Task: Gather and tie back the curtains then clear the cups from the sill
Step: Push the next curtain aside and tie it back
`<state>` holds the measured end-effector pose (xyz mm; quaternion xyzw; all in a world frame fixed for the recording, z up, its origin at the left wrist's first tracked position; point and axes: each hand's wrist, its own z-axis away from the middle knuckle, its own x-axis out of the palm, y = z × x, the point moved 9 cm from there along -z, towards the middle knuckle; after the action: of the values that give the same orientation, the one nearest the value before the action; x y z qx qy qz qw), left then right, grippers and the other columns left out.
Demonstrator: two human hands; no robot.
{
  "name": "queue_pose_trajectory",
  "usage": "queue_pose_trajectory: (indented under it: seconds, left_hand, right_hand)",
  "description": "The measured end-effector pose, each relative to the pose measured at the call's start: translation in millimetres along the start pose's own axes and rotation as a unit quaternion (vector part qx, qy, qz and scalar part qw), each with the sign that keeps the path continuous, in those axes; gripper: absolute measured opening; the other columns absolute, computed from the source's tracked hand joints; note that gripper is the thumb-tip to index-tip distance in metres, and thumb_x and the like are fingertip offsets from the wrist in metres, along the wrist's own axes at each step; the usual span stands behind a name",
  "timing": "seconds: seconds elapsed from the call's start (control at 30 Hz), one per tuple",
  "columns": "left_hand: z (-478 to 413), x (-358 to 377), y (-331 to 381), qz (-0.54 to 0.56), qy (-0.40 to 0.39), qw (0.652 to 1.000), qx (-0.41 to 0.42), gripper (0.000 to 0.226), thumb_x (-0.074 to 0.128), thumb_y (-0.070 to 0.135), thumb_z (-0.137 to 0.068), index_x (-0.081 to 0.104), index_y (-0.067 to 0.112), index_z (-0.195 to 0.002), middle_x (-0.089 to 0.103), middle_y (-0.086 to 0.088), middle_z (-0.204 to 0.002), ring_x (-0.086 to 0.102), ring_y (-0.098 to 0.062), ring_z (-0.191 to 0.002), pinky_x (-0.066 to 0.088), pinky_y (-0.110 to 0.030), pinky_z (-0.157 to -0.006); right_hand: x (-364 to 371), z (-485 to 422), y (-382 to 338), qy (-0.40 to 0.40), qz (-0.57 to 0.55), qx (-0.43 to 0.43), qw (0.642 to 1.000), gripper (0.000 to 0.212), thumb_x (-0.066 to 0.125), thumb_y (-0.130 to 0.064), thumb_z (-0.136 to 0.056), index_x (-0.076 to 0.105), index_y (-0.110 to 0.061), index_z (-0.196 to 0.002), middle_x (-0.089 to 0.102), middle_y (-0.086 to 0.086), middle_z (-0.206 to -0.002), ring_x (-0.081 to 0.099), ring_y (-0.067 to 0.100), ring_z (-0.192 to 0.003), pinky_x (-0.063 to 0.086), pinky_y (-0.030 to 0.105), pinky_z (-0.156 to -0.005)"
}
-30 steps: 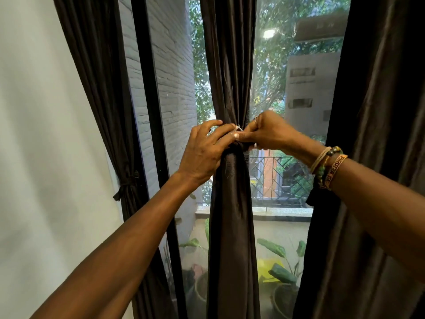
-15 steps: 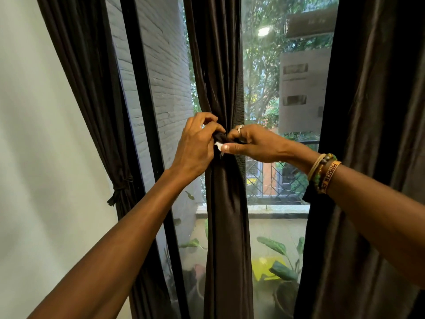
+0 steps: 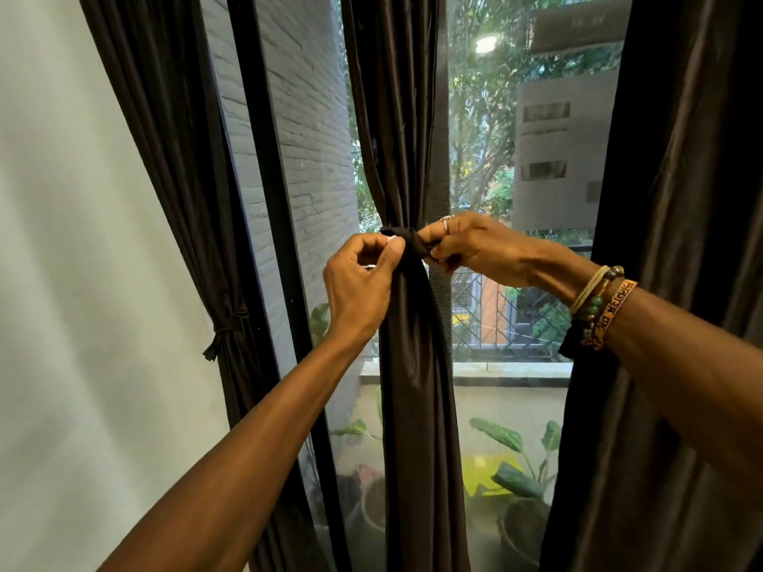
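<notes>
Knotting tie (image 3: 408, 240) on center-frame curtain (image 3: 413, 406), left hand (image 3: 358, 291) and right hand (image 3: 475, 249) pinching its ends; left-side curtain (image 3: 177, 158) done, cups unseen.

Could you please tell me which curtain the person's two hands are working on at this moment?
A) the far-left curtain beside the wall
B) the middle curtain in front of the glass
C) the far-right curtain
B: the left hand and the right hand both pinch the dark tie wrapped round the middle curtain, while the far-left curtain hangs untouched, already tied.
</notes>
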<state>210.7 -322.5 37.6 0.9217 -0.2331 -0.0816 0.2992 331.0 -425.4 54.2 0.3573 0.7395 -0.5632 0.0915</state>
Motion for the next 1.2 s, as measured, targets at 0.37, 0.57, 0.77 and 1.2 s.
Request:
queue_pose_trajectory:
  seconds: [0.37, 0.57, 0.77, 1.2]
  left_hand:
    - [2, -10, -76, 0.067, 0.120, 0.965, -0.224, 0.014, 0.065, 0.027, -0.094, 0.061, 0.018, -0.084, 0.065, -0.004, -0.086, 0.057, -0.015, -0.075, 0.055, -0.037, -0.073]
    - [-9, 30, -67, 0.215, -0.015, 0.937, -0.274, 0.011, 0.056, 0.017, -0.100, 0.048, 0.014, -0.093, 0.066, -0.008, -0.117, 0.065, -0.022, -0.106, 0.054, -0.035, -0.090]
    - [-22, 47, -63, 0.215, -0.091, 0.924, -0.303, 0.046, 0.061, 0.053, -0.091, 0.056, 0.018, -0.121, 0.068, -0.004, -0.116, 0.067, -0.021, -0.106, 0.054, -0.036, -0.086]
    - [-34, 50, -68, 0.235, -0.111, 0.899, -0.353, 0.040, 0.061, 0.037, -0.096, 0.063, 0.012, -0.127, 0.067, -0.006, -0.124, 0.061, -0.024, -0.118, 0.047, -0.045, -0.103]
  right_hand:
    - [-53, 3, 54, 0.210, -0.147, 0.060, 0.965, 0.028, 0.054, 0.016, -0.089, 0.073, -0.002, -0.098, 0.073, 0.009, -0.081, 0.066, 0.024, -0.071, 0.061, 0.040, -0.079]
    - [-57, -4, 51, 0.237, -0.064, 0.104, 0.964, 0.024, 0.047, 0.004, -0.086, 0.070, 0.000, -0.091, 0.072, 0.015, -0.093, 0.064, 0.023, -0.086, 0.055, 0.043, -0.089]
    - [-44, -18, 25, 0.276, -0.042, 0.009, 0.960, 0.019, 0.065, -0.018, -0.095, 0.066, -0.006, -0.110, 0.072, 0.006, -0.088, 0.070, 0.018, -0.075, 0.060, 0.029, -0.066]
    - [-41, -27, 29, 0.336, -0.037, 0.054, 0.940, 0.029, 0.055, -0.008, -0.099, 0.059, -0.014, -0.071, 0.057, 0.002, -0.066, 0.055, 0.012, -0.057, 0.043, 0.023, -0.047]
